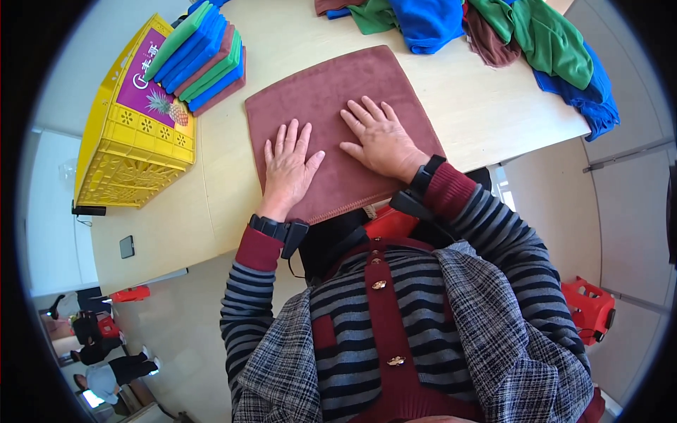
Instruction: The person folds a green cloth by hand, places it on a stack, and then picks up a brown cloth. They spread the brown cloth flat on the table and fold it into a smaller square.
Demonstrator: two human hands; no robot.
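A maroon cloth [331, 92] lies spread flat on the pale wooden table [479, 106], its near edge at the table's front. My left hand [288, 168] rests palm down on the cloth's near left part, fingers apart. My right hand [381, 139] lies flat beside it toward the cloth's middle, fingers spread. Neither hand grips anything. A black band sits on each wrist.
A yellow plastic crate [134, 141] stands at the left with a stack of folded cloths [204, 56] in green, blue and maroon on it. A heap of loose blue, green and maroon cloths [508, 28] lies at the far right. A red object [589, 307] sits on the floor.
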